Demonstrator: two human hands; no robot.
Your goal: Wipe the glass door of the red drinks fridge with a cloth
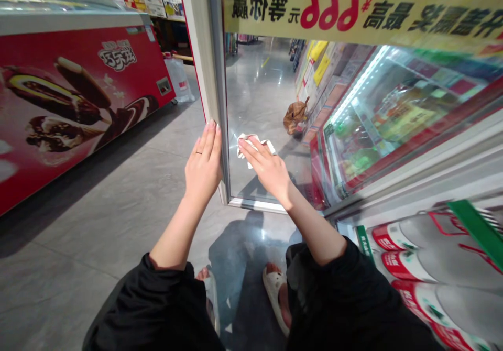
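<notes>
My right hand [268,168] presses a crumpled white cloth [270,145] against the lower part of a glass door [255,97]. The fingers lie over the cloth and hide part of it. My left hand [204,160] rests against the door's metal frame [217,84], its fingers stretched out and close together. Nothing shows in that hand, though its palm is hidden. A thin ring sits on one left finger. Across the upper glass runs a yellow banner [353,13] with mirrored red and black lettering.
A red ice cream freezer [78,94] stands at the left, with a clear plastic bag [179,78] by its far end. At the lower right are wrapped packs of large bottles [440,267]. A brown bag [295,116] appears in the glass, beside lit shelves.
</notes>
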